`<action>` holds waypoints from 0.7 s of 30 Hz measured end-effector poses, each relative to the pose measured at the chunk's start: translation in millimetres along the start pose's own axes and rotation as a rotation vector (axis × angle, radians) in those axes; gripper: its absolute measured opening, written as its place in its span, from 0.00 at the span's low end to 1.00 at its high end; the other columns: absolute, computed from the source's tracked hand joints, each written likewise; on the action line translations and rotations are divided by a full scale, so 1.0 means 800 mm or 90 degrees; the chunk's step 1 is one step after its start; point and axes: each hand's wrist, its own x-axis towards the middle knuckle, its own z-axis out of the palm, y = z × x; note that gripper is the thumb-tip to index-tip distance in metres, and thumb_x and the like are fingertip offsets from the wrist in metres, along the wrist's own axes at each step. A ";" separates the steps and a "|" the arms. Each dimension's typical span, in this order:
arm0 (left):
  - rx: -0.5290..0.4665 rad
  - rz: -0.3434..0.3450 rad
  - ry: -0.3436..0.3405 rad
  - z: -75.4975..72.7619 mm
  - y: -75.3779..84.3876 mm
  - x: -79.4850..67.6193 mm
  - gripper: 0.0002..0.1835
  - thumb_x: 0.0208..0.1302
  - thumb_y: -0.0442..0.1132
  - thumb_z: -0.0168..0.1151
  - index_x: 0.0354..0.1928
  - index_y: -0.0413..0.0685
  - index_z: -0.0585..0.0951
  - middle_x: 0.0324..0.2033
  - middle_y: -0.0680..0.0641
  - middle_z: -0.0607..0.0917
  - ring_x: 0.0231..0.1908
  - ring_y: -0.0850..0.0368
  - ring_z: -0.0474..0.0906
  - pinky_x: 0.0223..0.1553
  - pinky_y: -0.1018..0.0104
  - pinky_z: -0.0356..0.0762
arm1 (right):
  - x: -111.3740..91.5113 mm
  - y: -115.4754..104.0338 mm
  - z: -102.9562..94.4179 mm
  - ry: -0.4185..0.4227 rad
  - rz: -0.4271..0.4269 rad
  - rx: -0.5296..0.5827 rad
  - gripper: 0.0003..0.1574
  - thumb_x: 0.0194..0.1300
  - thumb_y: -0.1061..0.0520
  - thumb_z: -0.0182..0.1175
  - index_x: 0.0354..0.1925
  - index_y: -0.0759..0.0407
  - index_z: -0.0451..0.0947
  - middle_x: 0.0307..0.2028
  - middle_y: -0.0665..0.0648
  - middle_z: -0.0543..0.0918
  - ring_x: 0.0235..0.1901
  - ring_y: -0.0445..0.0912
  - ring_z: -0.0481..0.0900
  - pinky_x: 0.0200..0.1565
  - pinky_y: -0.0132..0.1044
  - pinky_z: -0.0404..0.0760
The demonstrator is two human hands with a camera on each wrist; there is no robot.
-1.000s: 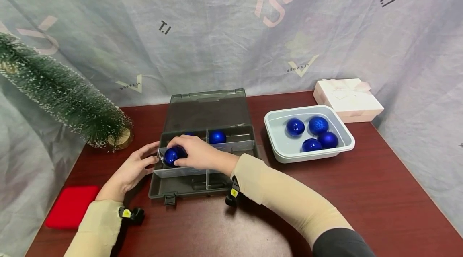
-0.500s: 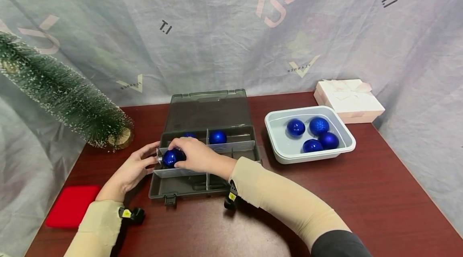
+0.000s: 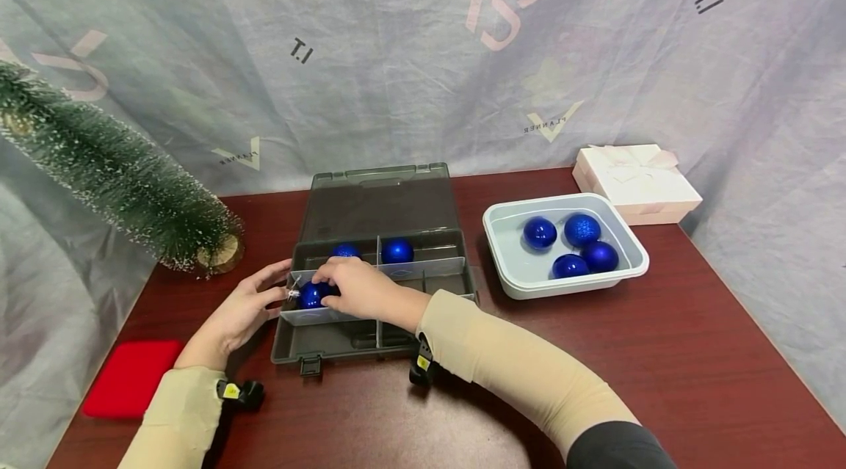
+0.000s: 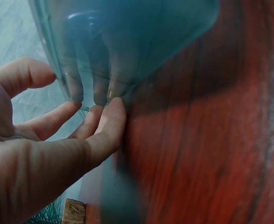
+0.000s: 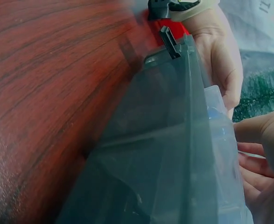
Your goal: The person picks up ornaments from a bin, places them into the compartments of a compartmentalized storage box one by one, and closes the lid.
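A smoky see-through compartment box (image 3: 324, 349) lies with its lid (image 3: 380, 208) raised at the back. In its middle row, at the left end, sits a shiny blue Christmas bauble (image 3: 311, 296) with a silver cap facing left. My right hand (image 3: 360, 289) holds this bauble from the right, thumb in front and fingers behind. Outside the box's left wall is my left hand (image 3: 247, 307), its loosely bent fingers (image 4: 113, 112) touching that wall in the left wrist view. Two more blue baubles, one left (image 3: 345, 251) and one right (image 3: 397, 250), occupy the back row.
To the right stands a pale plastic tub (image 3: 522, 274) with several blue baubles inside. Behind it is a white gift box (image 3: 637, 183) with a ribbon bow. A small frosted Christmas tree (image 3: 132, 168) leans at the left, and a red square item (image 3: 132, 379) lies before it.
The bauble in my right hand has sunk lower into the middle-left compartment. My right hand has shifted slightly right and down, uncovering more of the back-left bauble. The left hand stays put.
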 end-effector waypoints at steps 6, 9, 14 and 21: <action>-0.002 -0.002 0.003 0.000 -0.001 0.000 0.34 0.76 0.31 0.47 0.79 0.35 0.50 0.72 0.32 0.54 0.51 0.59 0.72 0.56 0.47 0.68 | -0.009 0.005 -0.008 0.021 -0.019 0.062 0.21 0.70 0.56 0.66 0.60 0.58 0.81 0.54 0.54 0.83 0.51 0.43 0.82 0.51 0.28 0.76; -0.003 -0.002 0.005 0.000 -0.002 0.001 0.34 0.76 0.31 0.48 0.79 0.35 0.51 0.72 0.32 0.54 0.51 0.59 0.72 0.57 0.46 0.67 | -0.018 0.010 -0.018 0.045 -0.030 0.125 0.20 0.71 0.57 0.65 0.59 0.59 0.81 0.53 0.55 0.84 0.50 0.43 0.82 0.49 0.28 0.77; -0.004 0.003 0.008 0.000 -0.003 0.001 0.34 0.75 0.30 0.48 0.79 0.35 0.52 0.71 0.33 0.56 0.50 0.59 0.72 0.58 0.43 0.65 | -0.041 0.016 -0.038 0.094 -0.020 0.252 0.16 0.71 0.59 0.65 0.56 0.60 0.82 0.51 0.56 0.85 0.47 0.39 0.82 0.46 0.28 0.79; -0.015 0.007 0.007 0.000 -0.004 0.001 0.34 0.75 0.30 0.48 0.79 0.35 0.52 0.73 0.32 0.54 0.50 0.59 0.71 0.61 0.35 0.58 | -0.078 0.029 -0.060 0.171 -0.030 0.296 0.12 0.71 0.60 0.64 0.52 0.55 0.83 0.46 0.51 0.86 0.45 0.37 0.80 0.45 0.38 0.80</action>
